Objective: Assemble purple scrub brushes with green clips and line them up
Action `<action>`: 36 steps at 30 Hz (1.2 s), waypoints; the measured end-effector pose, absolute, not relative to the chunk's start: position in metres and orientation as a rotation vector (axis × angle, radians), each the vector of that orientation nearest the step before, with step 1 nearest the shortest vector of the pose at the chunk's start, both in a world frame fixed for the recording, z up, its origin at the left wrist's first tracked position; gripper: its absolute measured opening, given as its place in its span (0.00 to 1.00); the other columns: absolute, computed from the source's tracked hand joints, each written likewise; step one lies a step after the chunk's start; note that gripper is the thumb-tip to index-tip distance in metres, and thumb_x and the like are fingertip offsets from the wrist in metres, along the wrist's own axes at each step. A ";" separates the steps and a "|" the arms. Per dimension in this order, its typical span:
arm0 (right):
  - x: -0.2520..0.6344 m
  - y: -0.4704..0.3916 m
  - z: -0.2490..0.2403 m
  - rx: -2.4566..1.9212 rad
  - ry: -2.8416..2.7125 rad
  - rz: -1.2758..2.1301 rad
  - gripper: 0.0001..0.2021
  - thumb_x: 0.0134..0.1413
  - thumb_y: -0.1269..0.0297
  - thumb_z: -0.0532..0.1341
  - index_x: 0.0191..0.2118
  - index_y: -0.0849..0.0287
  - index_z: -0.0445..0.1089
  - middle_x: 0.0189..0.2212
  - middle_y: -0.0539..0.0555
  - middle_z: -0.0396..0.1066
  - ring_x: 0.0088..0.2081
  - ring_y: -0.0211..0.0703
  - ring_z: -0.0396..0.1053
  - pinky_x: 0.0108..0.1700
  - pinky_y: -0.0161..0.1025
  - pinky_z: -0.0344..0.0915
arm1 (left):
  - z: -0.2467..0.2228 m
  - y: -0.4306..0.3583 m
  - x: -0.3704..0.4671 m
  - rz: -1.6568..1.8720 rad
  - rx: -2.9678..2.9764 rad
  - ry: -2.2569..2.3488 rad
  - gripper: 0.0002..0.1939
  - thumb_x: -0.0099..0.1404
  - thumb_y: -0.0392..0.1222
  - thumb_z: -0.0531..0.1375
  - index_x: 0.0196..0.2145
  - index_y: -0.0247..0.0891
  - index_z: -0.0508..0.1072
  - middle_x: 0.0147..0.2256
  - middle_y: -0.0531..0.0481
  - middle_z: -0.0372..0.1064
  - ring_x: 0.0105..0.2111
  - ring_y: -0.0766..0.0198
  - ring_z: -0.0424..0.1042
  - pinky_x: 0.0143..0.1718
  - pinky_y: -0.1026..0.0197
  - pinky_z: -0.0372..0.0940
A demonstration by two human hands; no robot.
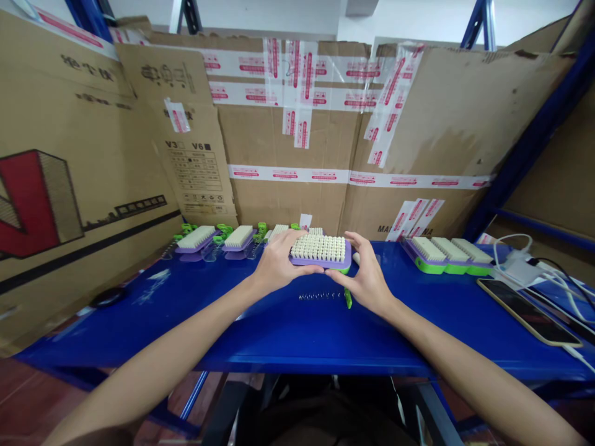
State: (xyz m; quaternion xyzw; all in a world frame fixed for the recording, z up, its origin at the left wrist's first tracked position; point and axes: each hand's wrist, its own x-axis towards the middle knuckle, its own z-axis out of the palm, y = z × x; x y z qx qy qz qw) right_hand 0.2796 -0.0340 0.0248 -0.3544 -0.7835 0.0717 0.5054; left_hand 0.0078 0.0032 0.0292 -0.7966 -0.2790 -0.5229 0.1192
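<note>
A purple and green brush (320, 251) with cream bristles facing up is held above the blue table between both hands. My left hand (277, 263) grips its left end, thumb along the near edge. My right hand (365, 272) holds the right end, with its thumb at the near edge and fingers at the far corner. Below the brush, a metal spring (320, 297) lies on the table. Beside it, under my right hand, is a small green clip (348, 298). The brush's underside is mostly hidden.
Brush parts with green clips (198, 238) line the back left of the blue table (297, 337). Three finished-looking brushes (450, 251) stand at the back right. A phone (525, 310), white cables and a charger (518, 266) lie at the right. Cardboard walls (288, 136) enclose the back.
</note>
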 end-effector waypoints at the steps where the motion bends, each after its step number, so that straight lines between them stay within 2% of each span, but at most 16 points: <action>1: 0.280 -0.035 0.025 -0.859 -1.890 0.148 0.46 0.62 0.42 0.76 0.77 0.48 0.56 0.68 0.66 0.70 0.67 0.70 0.70 0.66 0.73 0.74 | 0.029 0.002 0.008 -1.518 -2.316 -0.812 0.46 0.61 0.77 0.74 0.62 0.41 0.74 0.53 0.38 0.81 0.54 0.43 0.81 0.58 0.37 0.75; 5: 0.278 -0.039 0.026 -0.876 -1.883 0.086 0.48 0.60 0.40 0.77 0.78 0.47 0.57 0.66 0.66 0.71 0.64 0.72 0.70 0.64 0.75 0.74 | 0.031 -0.002 0.010 -1.463 -2.292 -0.814 0.43 0.64 0.75 0.74 0.62 0.41 0.74 0.52 0.38 0.82 0.53 0.43 0.81 0.58 0.37 0.74; 8: 0.276 -0.041 0.026 -0.897 -1.854 0.102 0.49 0.59 0.40 0.78 0.77 0.47 0.58 0.65 0.66 0.72 0.63 0.72 0.71 0.64 0.75 0.74 | 0.032 -0.002 0.010 -1.447 -2.293 -0.809 0.44 0.63 0.77 0.73 0.62 0.42 0.74 0.52 0.39 0.82 0.52 0.43 0.81 0.58 0.37 0.74; 13: 0.279 -0.034 0.027 -0.851 -1.879 0.387 0.47 0.56 0.40 0.79 0.74 0.46 0.59 0.67 0.63 0.71 0.64 0.65 0.74 0.68 0.69 0.73 | 0.030 0.004 0.007 -1.399 -2.377 -0.812 0.42 0.66 0.78 0.70 0.62 0.42 0.75 0.53 0.38 0.83 0.52 0.42 0.82 0.60 0.34 0.72; 17: 0.283 -0.028 0.029 -0.793 -1.908 0.528 0.48 0.53 0.43 0.81 0.73 0.49 0.60 0.62 0.62 0.75 0.64 0.64 0.76 0.68 0.67 0.73 | 0.029 0.010 -0.001 -1.347 -2.441 -0.765 0.44 0.65 0.79 0.70 0.61 0.41 0.75 0.52 0.38 0.83 0.52 0.41 0.83 0.61 0.31 0.72; 28: 0.286 -0.028 0.036 -0.710 -1.948 0.801 0.49 0.51 0.46 0.82 0.73 0.46 0.60 0.54 0.57 0.79 0.57 0.61 0.81 0.66 0.68 0.75 | 0.036 0.007 -0.012 -1.365 -2.591 -0.792 0.40 0.65 0.74 0.73 0.60 0.41 0.79 0.51 0.38 0.84 0.50 0.44 0.85 0.55 0.39 0.81; 32: 0.286 -0.027 0.034 -0.686 -1.969 0.782 0.48 0.54 0.47 0.81 0.74 0.46 0.59 0.58 0.59 0.79 0.59 0.61 0.81 0.66 0.67 0.76 | 0.034 0.006 -0.009 -1.386 -2.576 -0.807 0.41 0.64 0.74 0.73 0.61 0.41 0.78 0.52 0.37 0.84 0.52 0.43 0.85 0.56 0.39 0.80; 36: 0.283 -0.028 0.028 -0.717 -1.991 0.586 0.44 0.60 0.47 0.77 0.74 0.46 0.59 0.65 0.62 0.75 0.65 0.63 0.77 0.68 0.68 0.75 | 0.031 0.009 -0.007 -1.383 -2.502 -0.793 0.42 0.65 0.75 0.72 0.62 0.40 0.77 0.53 0.36 0.83 0.54 0.41 0.84 0.56 0.37 0.80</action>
